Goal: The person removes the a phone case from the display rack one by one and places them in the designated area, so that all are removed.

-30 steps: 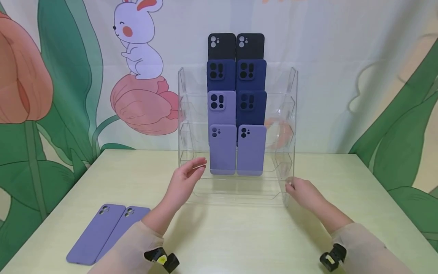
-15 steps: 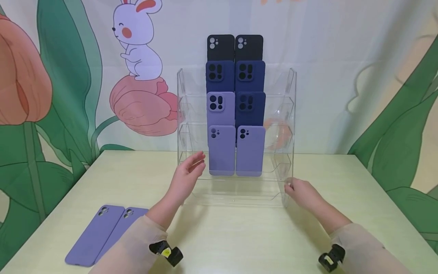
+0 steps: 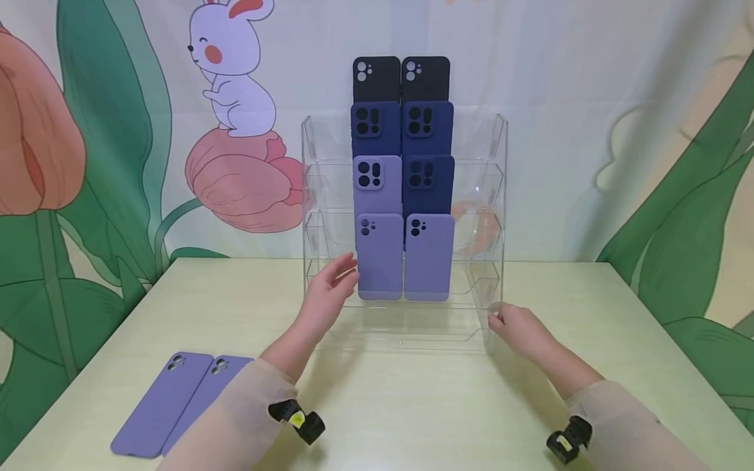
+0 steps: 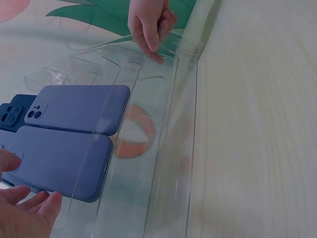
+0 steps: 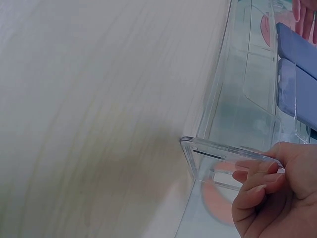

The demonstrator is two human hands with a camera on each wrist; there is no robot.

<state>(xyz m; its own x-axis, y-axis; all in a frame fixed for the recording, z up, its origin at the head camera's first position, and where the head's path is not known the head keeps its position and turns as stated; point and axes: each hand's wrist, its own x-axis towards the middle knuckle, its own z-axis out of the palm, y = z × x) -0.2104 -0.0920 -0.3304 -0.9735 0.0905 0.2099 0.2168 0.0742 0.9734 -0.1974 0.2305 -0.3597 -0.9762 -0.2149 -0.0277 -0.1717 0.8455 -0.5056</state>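
Observation:
A clear acrylic display rack (image 3: 436,320) stands on the table, with phone cases in its tiers. In the bottom tier are two light purple phone cases, a left one (image 3: 379,261) and a right one (image 3: 428,261). My left hand (image 3: 324,294) is beside the left case, its fingers loosely extended and holding nothing; whether they touch the case I cannot tell. At the rack's lower right side, my right hand (image 3: 521,330) pinches the edge of the side panel (image 5: 228,153) between thumb and curled fingers.
Higher tiers hold a lavender case (image 3: 377,196), several navy cases (image 3: 429,190) and two black cases (image 3: 377,85). Two purple cases (image 3: 161,405) lie on the table (image 3: 412,412) at the left, one partly behind my left sleeve. A patterned curtain (image 3: 565,131) hangs behind.
My left hand has moved slightly up and right, closer to the left purple case. My right hand keeps its grip on the rack's side. The cases stay in place.

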